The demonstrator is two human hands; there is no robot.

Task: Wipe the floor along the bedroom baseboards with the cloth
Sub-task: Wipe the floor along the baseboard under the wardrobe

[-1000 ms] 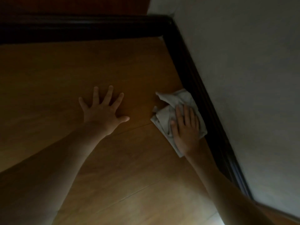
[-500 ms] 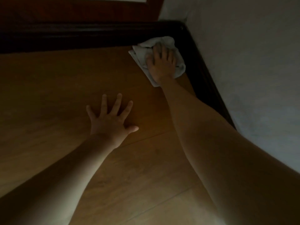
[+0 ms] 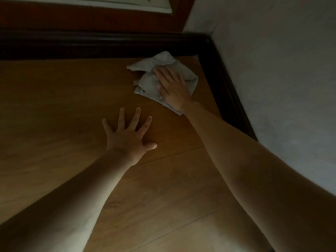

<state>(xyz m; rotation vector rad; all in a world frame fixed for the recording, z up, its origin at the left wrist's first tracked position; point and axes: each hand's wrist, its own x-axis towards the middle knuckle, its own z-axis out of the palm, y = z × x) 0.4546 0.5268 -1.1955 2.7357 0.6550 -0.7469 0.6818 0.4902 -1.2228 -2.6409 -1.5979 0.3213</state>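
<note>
A crumpled pale grey cloth [image 3: 149, 82] lies on the wooden floor [image 3: 54, 110] near the room corner, its far edge touching the back baseboard. My right hand [image 3: 172, 86] presses flat on the cloth with straight fingers pointing up and to the left. My left hand [image 3: 129, 135] rests flat on the bare floor nearer to me, fingers spread, holding nothing. A dark baseboard [image 3: 101, 45] runs along the back wall and another stretch [image 3: 227, 91] runs down the right wall; they meet at the corner.
A white wall [image 3: 272, 70] rises on the right. Reddish wood panelling [image 3: 91, 20] with a pale strip above it stands behind the back baseboard. The room is dim.
My right hand slid the cloth from the right baseboard up into the corner, then drew it back a little and leftwards along the back baseboard. My left hand stayed planted on the floor.
</note>
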